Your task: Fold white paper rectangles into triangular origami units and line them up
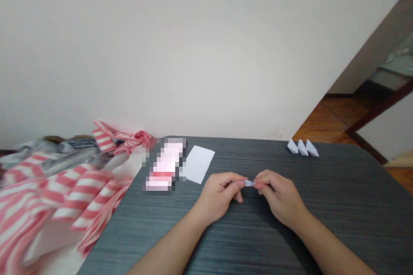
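A small folded piece of white paper (248, 183) is held between my two hands, a little above the dark table (226, 240). My left hand (219, 195) pinches its left end between thumb and forefinger. At the other end, the fingertips of my right hand (279, 195) grip it the same way. Fingertips cover both ends, so only the middle of the paper shows. Three folded white paper boats (302, 148) stand in a row near the table's back right edge. Flat white paper sheets (199, 164) lie beyond my left hand.
A pixelated, pale pink oblong item (166, 165) lies left of the sheets. Red-and-white striped cloth (77, 189) is heaped beside the table's left edge. A white wall (206, 51) rises behind the table, and wooden floor (322, 116) shows at the right.
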`<state>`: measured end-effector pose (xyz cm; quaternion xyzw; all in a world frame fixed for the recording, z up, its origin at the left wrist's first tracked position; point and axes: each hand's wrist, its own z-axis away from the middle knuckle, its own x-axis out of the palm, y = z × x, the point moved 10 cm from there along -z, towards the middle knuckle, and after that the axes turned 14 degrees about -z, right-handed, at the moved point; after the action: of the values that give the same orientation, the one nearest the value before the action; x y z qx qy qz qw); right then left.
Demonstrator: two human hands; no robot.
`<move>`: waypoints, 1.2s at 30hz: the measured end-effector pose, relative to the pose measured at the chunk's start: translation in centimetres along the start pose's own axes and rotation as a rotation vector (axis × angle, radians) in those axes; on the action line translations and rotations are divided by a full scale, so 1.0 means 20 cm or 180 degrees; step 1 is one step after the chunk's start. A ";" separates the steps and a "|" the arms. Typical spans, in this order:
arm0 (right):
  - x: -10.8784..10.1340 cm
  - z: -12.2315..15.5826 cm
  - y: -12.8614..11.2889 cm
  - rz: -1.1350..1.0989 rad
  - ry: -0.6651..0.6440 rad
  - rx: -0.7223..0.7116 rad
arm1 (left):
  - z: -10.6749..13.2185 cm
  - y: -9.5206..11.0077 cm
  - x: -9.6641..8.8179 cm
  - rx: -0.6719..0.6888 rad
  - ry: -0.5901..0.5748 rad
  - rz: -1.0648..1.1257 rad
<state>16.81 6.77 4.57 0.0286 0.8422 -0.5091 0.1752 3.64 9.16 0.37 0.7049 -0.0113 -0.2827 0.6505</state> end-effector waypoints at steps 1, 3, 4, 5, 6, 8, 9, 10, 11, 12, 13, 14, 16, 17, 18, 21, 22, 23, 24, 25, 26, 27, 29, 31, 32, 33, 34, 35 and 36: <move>0.00 0.00 0.00 -0.0009 0.0010 0.0019 | 0.00 0.00 0.00 0.0004 0.0031 -0.0048; -0.01 0.00 0.01 -0.0030 0.0043 0.0092 | 0.00 0.00 -0.01 0.0006 0.0060 -0.0146; -0.01 0.01 0.02 -0.0043 0.0058 0.0148 | 0.00 0.00 -0.01 -0.0010 0.0074 -0.0187; -0.01 0.01 0.04 -0.0060 0.0069 0.0210 | 0.00 0.00 0.00 -0.0026 0.0088 -0.0225; -0.01 0.01 0.06 -0.0072 0.0066 0.0282 | 0.00 -0.01 0.00 -0.0045 0.0101 -0.0264; 0.00 0.02 0.10 -0.0069 0.0024 0.0438 | 0.00 -0.02 0.00 -0.0064 0.0119 -0.0336; 0.01 0.02 0.12 -0.0051 -0.0014 0.0515 | 0.00 -0.02 0.00 -0.0060 0.0123 -0.0369; 0.02 0.02 0.14 -0.0022 -0.0056 0.0583 | 0.00 -0.02 0.00 -0.0047 0.0117 -0.0396; 0.02 0.03 0.15 0.0013 -0.0101 0.0635 | 0.00 -0.02 0.00 -0.0026 0.0104 -0.0416; 0.03 0.03 0.16 0.0045 -0.0153 0.0668 | 0.00 -0.01 0.00 0.0003 0.0094 -0.0430; 0.04 0.03 0.16 0.0070 -0.0202 0.0679 | 0.00 -0.01 0.00 0.0035 0.0086 -0.0439; 0.05 0.02 0.16 0.0088 -0.0247 0.0677 | 0.00 0.00 0.00 0.0060 0.0081 -0.0448; 0.06 0.02 0.15 0.0114 -0.0307 0.0674 | 0.00 0.00 0.00 0.0080 0.0078 -0.0473; 0.07 0.01 0.14 0.0121 -0.0318 0.0685 | 0.00 0.00 0.00 0.0073 0.0079 -0.0474; 0.07 0.01 0.13 0.0125 -0.0318 0.0699 | 0.00 0.00 0.00 0.0058 0.0073 -0.0459; 0.06 0.00 0.12 0.0125 -0.0308 0.0735 | 0.00 0.00 0.01 0.0019 0.0009 -0.0232; 0.06 0.00 0.12 0.0129 -0.0305 0.0731 | 0.00 0.00 0.02 0.0002 -0.0034 -0.0115; 0.06 0.00 0.11 0.0139 -0.0299 0.0723 | 0.00 0.00 0.03 -0.0022 -0.0081 -0.0013; 0.06 0.00 0.11 0.0148 -0.0299 0.0717 | 0.00 0.00 0.04 -0.0048 -0.0122 0.0056; 0.06 0.00 0.11 0.0154 -0.0295 0.0712 | 0.00 0.00 0.05 -0.0070 -0.0153 0.0091; 0.06 0.00 0.11 0.0155 -0.0293 0.0709 | 0.00 0.00 0.05 -0.0087 -0.0171 0.0098; 0.06 0.00 0.11 0.0154 -0.0291 0.0706 | 0.00 0.00 0.05 -0.0099 -0.0174 0.0083; 0.06 0.00 0.11 0.0152 -0.0306 0.0687 | 0.00 0.00 0.05 -0.0100 -0.0171 0.0031; 0.06 0.00 0.10 0.0153 -0.0333 0.0647 | 0.01 0.00 0.04 -0.0101 -0.0152 -0.0010; 0.07 0.00 0.09 0.0152 -0.0347 0.0633 | 0.01 0.00 0.04 -0.0101 -0.0144 -0.0026; 0.07 0.00 0.09 0.0148 -0.0358 0.0624 | 0.01 0.00 0.04 -0.0102 -0.0138 -0.0038; 0.07 0.00 0.09 0.0141 -0.0366 0.0619 | 0.01 -0.01 0.04 -0.0102 -0.0134 -0.0045; 0.07 0.00 0.09 0.0133 -0.0369 0.0620 | 0.01 -0.01 0.04 -0.0102 -0.0131 -0.0053; 0.07 0.00 0.09 0.0122 -0.0372 0.0622 | 0.01 -0.02 0.04 -0.0099 -0.0133 -0.0057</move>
<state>15.91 7.51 2.53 0.0320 0.7763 -0.5860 0.2301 4.22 8.76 -0.27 0.6887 -0.0142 -0.3033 0.6584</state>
